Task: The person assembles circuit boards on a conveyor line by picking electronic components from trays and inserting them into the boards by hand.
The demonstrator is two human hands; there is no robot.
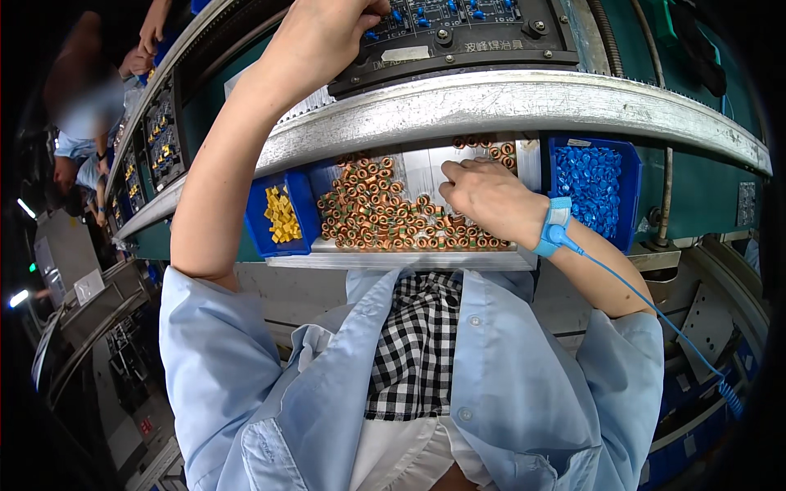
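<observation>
My left hand reaches over the metal rail to the left edge of a black fixture holding a circuit board with small blue disc parts. Its fingers are curled together; part of the hand passes out of the picture, and what they hold is hidden. My right hand, with a light blue wrist strap, is down at a tray of copper-wound ring coils. Its fingers are bent and closed over the coils, their tips hidden, so I cannot see whether one is gripped.
A blue bin of yellow block parts stands left of the tray, a blue bin of blue disc parts right of it. A silver rail runs across behind. The strap's coiled cord trails right. Other people's hands work at far left.
</observation>
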